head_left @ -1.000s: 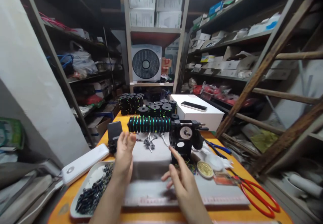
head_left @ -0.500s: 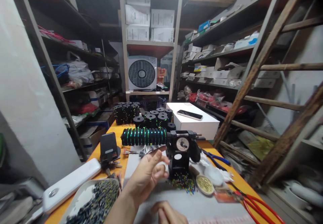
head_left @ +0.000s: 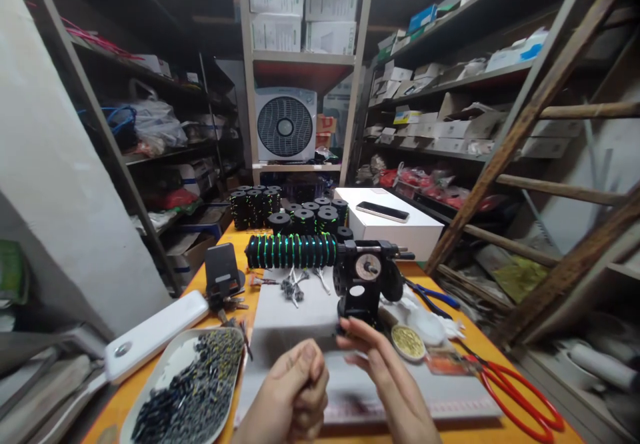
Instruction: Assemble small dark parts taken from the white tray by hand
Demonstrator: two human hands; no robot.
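Observation:
My left hand (head_left: 299,387) is curled into a fist above the grey board (head_left: 280,327); whatever its fingers enclose is hidden. To its right, my right hand (head_left: 387,374) has its fingers stretched forward and slightly apart, with nothing visible in them. Just beyond stands a black hand-cranked winder (head_left: 363,277) with a round white dial. A row of black foam spools (head_left: 293,251) wound with green shiny line sits on its shaft. My right hand covers the place where small coloured beads lay. Beside it is a round dish of gold-coloured bits (head_left: 407,343).
A white tray (head_left: 165,371) of small dark parts and a white oblong device (head_left: 155,341) lie left. Red-handled scissors (head_left: 520,391) and blue-handled pliers (head_left: 430,297) lie right. Behind are stacked foam spools (head_left: 255,207), and a white box (head_left: 425,231) bearing a phone (head_left: 383,211).
My left hand has drawn back from beneath the spools and closed. The right hand has come up and forward, fingers now extended. The view has tilted down slightly.

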